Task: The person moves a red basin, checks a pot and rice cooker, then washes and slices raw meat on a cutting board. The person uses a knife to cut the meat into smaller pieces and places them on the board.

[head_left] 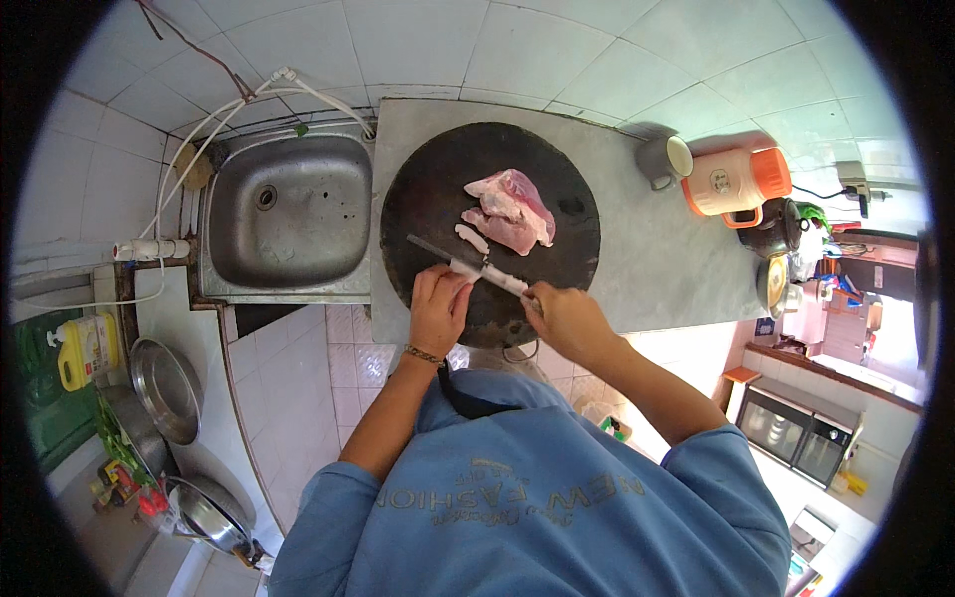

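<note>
A dark round chopping board [428, 179] lies on the grey counter in front of me. A large piece of raw pink meat [512, 214] rests on it, with a narrow pale strip of meat [471, 238] cut off beside its near left edge. My right hand [567, 318] is closed round the handle end of a knife [428, 246], whose thin blade points to the far left. My left hand [440, 303] is closed, its fingertips pressed on a pale piece of meat [465, 269] right against the blade. The fingers partly hide that piece.
A steel sink [288, 274] is set in at the left of the board. On the counter to the right stand a grey mug [662, 162], an orange and cream thermos jug [731, 184] and a dark pot [771, 231]. A steel basin [166, 390] sits at the far left.
</note>
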